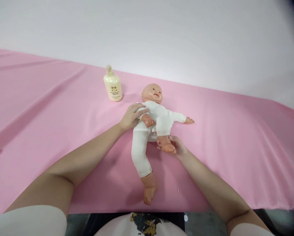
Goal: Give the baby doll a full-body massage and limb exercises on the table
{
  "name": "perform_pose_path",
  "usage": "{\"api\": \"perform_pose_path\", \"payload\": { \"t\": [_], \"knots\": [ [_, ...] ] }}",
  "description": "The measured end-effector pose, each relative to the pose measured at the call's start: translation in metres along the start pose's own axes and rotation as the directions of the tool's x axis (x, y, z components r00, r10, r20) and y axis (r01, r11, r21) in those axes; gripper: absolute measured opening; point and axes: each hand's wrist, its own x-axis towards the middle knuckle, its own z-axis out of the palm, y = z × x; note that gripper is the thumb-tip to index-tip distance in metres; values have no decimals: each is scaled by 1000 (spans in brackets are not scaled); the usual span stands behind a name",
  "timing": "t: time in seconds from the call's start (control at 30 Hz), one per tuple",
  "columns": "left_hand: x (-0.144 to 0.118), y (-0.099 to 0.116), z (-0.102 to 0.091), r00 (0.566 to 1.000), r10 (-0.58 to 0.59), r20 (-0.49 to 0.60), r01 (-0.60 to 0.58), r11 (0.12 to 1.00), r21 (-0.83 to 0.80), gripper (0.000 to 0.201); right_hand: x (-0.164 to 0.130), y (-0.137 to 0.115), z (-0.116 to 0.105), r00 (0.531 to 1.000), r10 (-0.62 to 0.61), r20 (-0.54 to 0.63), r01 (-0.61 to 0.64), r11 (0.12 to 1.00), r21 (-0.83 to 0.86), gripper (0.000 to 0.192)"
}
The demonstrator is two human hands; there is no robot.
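The doll (159,111) lay face-up on the pink-draped worktop (225,141) between my left hand (132,116), laid fingers-extended over its upper arm, and my right hand (178,147), clamped round its bent leg's ankle, both forearms (88,154) reaching forward.

Doll body (159,111) is wht, btl (112,87) ylw-ish, cloth (223,137) pink.

Indoor rm, type unclear: wht wall (147,36)

- The left arm (88,155) reached forward, I saw, elbow slightly bent.
- The left hand (131,117) lay palm down, fingers (142,111) nearly straight.
- The right arm (210,182) slanted inward.
- The right hand (180,147) was curled, thumb (172,138) uppermost.
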Motion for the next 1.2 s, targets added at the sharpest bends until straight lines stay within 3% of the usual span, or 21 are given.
{"api": "perform_pose_path", "payload": {
  "t": [0.3,0.67,1.0,1.07,1.2],
  "knots": [
    [-1,-1,0,1000,-20,21,20,1000,17,57,-1,0,2,998,-22,59,26,997,-68,41],
    [-1,0,1,997,-66,29,65,998,15,51,-4,-4,7,987,46,156,-31,995,-98,40],
    [-1,0,2,998,-59,4,59,998,-10,52,-8,-1,4,949,166,267,-165,986,-28,56],
    [-1,0,1,996,-93,17,93,996,-13,51,-7,-1,3,923,200,328,-197,980,-42,58],
    [1,1,1,990,-139,-7,139,990,-34,44,-6,-1,1,788,334,517,-312,941,-132,63]
  ]
}}
